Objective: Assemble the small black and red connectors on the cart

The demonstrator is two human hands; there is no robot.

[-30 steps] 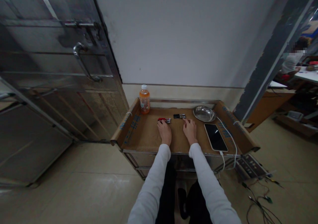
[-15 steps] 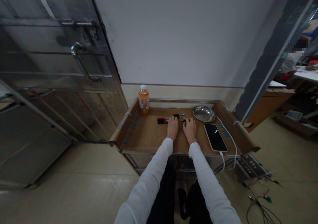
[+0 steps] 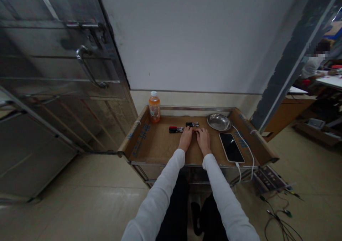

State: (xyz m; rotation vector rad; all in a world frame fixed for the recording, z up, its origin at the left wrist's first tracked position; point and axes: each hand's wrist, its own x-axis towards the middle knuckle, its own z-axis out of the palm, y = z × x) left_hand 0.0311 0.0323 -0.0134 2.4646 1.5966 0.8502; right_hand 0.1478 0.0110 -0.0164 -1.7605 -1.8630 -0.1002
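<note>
On the cardboard-lined cart top, my left hand and my right hand are close together, fingertips bent inward and nearly meeting. Between them shows a sliver of a slim dark marker, mostly hidden by the fingers. Just beyond the fingertips lie black markers, side by side. Left of my left hand, a red marker rests against a black-capped marker.
A bottle of orange drink stands at the back left. To the right are a round metal dish and a phone with a white cable. A metal door is at left; a person sits far right.
My left hand has moved right, away from the red and black markers, to beside my right hand. Over the last half second the fingertips of both hands have drawn nearer each other.
</note>
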